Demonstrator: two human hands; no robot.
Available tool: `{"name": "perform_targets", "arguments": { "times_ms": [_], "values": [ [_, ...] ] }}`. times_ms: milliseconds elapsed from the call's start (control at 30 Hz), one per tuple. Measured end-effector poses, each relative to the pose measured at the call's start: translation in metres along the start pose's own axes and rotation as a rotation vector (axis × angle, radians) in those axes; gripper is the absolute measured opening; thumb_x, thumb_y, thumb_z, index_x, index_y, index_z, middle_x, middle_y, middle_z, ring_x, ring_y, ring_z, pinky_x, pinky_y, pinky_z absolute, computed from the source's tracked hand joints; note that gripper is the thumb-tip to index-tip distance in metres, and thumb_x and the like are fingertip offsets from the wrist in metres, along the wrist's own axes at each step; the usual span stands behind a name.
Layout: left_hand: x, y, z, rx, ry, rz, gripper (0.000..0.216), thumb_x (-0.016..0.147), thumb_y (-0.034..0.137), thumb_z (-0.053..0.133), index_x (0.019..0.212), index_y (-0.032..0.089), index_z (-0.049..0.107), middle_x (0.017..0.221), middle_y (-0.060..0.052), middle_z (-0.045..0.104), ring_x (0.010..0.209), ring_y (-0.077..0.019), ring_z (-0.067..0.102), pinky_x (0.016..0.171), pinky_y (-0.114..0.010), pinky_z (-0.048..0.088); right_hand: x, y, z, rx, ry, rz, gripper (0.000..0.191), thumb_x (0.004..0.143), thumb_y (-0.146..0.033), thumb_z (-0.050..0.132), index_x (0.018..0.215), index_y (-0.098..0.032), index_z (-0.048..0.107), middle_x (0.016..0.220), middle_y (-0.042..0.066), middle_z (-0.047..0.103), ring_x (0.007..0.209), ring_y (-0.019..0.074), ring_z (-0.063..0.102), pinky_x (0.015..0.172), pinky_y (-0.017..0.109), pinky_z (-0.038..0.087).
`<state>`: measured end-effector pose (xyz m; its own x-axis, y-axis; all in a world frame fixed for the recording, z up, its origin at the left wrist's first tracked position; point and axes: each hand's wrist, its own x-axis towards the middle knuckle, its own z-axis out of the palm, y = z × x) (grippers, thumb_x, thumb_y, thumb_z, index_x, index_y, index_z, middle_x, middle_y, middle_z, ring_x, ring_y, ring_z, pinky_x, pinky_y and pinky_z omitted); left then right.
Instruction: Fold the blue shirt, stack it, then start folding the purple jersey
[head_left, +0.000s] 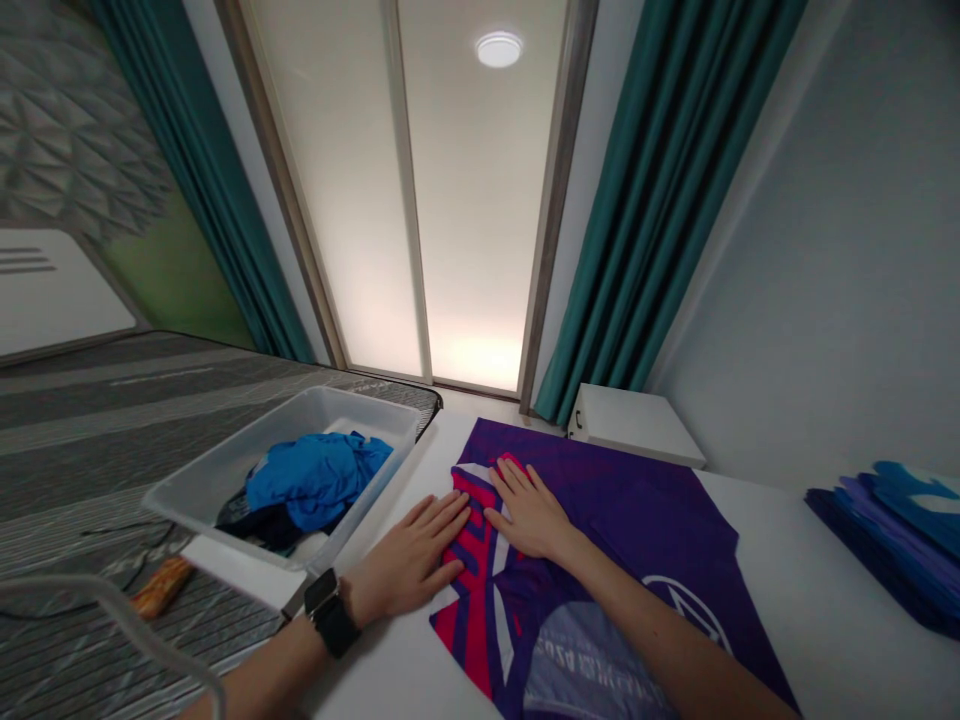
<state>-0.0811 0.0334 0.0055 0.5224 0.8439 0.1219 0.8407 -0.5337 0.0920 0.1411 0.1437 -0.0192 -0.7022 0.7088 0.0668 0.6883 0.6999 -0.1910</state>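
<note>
A purple shirt with red and white patterned trim lies spread on the white table. Pale printed lettering and a white round emblem show on its near part. My left hand, with a dark watch on the wrist, rests flat at the shirt's left edge, its fingertips on the red trim. Beside it, my right hand presses flat on the patterned part, fingers stretched out. Neither hand grips the fabric. My right forearm covers part of the shirt's front.
Left of the table, a translucent plastic bin holds crumpled blue and dark clothes. A stack of folded blue and purple clothes sits at the right. Beyond the table stand a white cabinet and teal curtains. A curved pale bar crosses the lower left.
</note>
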Motion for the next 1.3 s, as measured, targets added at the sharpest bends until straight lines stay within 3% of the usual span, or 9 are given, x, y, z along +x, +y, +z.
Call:
{"name": "perform_targets", "arguments": {
  "times_ms": [233,400,500,633,833,1033,1167,1300],
  "values": [
    [-0.024,-0.012,-0.011,-0.049,-0.069,0.061,0.059,0.099,0.046,0.037,0.153,0.029,0.020,0.157,-0.004,0.027,0.145,-0.0228,0.026,0.119,-0.043,0.021,0.001,0.000,-0.002,0.000,-0.032,0.007,0.071,0.096,-0.057,0.028,0.152,-0.013,0.026,0.159,0.014,0.016,0.148,0.0239,0.009,0.118,0.048,0.007],
    [-0.030,0.004,-0.022,-0.056,-0.027,0.073,0.051,0.100,0.040,0.035,0.150,0.030,0.030,0.155,-0.003,0.035,0.142,-0.0224,0.033,0.118,-0.044,0.026,-0.002,-0.005,-0.005,-0.003,-0.018,-0.010,0.068,0.097,-0.053,0.027,0.151,-0.011,0.028,0.159,0.014,0.018,0.147,0.0241,0.011,0.119,0.048,0.007],
    [-0.033,0.018,-0.023,-0.099,-0.020,0.127,0.056,0.099,0.042,0.039,0.152,0.030,0.024,0.156,-0.003,0.030,0.142,-0.0224,0.033,0.118,-0.042,0.028,-0.004,-0.017,-0.007,0.010,0.013,-0.089,0.061,0.100,-0.043,0.024,0.151,-0.011,0.026,0.158,0.012,0.021,0.147,0.0214,0.013,0.120,0.045,0.008],
    [-0.042,0.021,-0.021,-0.150,-0.119,0.185,0.063,0.098,0.044,0.042,0.154,0.028,0.018,0.158,-0.005,0.023,0.144,-0.0247,0.026,0.120,-0.046,0.020,-0.005,-0.034,-0.006,0.038,-0.001,-0.250,0.057,0.100,-0.036,0.023,0.152,-0.013,0.024,0.159,0.009,0.020,0.147,0.0194,0.014,0.120,0.043,0.010],
    [-0.056,0.014,-0.027,-0.208,-0.151,0.227,0.069,0.096,0.046,0.046,0.154,0.031,0.012,0.159,-0.003,0.017,0.145,-0.0266,0.022,0.121,-0.049,0.015,-0.003,-0.038,0.000,0.067,-0.037,-0.276,0.055,0.100,-0.042,0.027,0.149,-0.019,0.032,0.158,0.008,0.026,0.145,0.0231,0.020,0.118,0.050,0.013],
    [-0.056,0.016,-0.032,-0.197,-0.180,0.220,0.066,0.096,0.048,0.045,0.154,0.029,0.017,0.159,-0.006,0.020,0.146,-0.0261,0.021,0.120,-0.049,0.014,0.032,-0.037,-0.010,0.129,0.115,-0.190,0.040,0.097,-0.021,0.035,0.133,-0.017,0.051,0.136,0.011,0.054,0.126,0.0212,0.045,0.106,0.037,0.035],
    [-0.056,0.016,-0.034,-0.230,-0.156,0.222,0.066,0.095,0.048,0.046,0.153,0.030,0.020,0.158,-0.006,0.023,0.145,-0.0271,0.024,0.120,-0.050,0.015,0.069,-0.040,-0.016,0.028,0.062,-0.015,0.034,0.097,-0.022,0.034,0.120,-0.017,0.059,0.122,0.013,0.058,0.113,0.0241,0.050,0.095,0.039,0.040],
    [-0.056,0.016,-0.037,-0.253,-0.161,0.222,0.066,0.095,0.049,0.046,0.153,0.029,0.021,0.158,-0.006,0.023,0.144,-0.0281,0.024,0.120,-0.050,0.015,0.099,-0.042,-0.017,-0.006,-0.014,0.035,0.033,0.096,-0.031,0.038,0.105,-0.016,0.066,0.114,0.017,0.061,0.110,0.0297,0.050,0.090,0.044,0.041]
  ]
}}
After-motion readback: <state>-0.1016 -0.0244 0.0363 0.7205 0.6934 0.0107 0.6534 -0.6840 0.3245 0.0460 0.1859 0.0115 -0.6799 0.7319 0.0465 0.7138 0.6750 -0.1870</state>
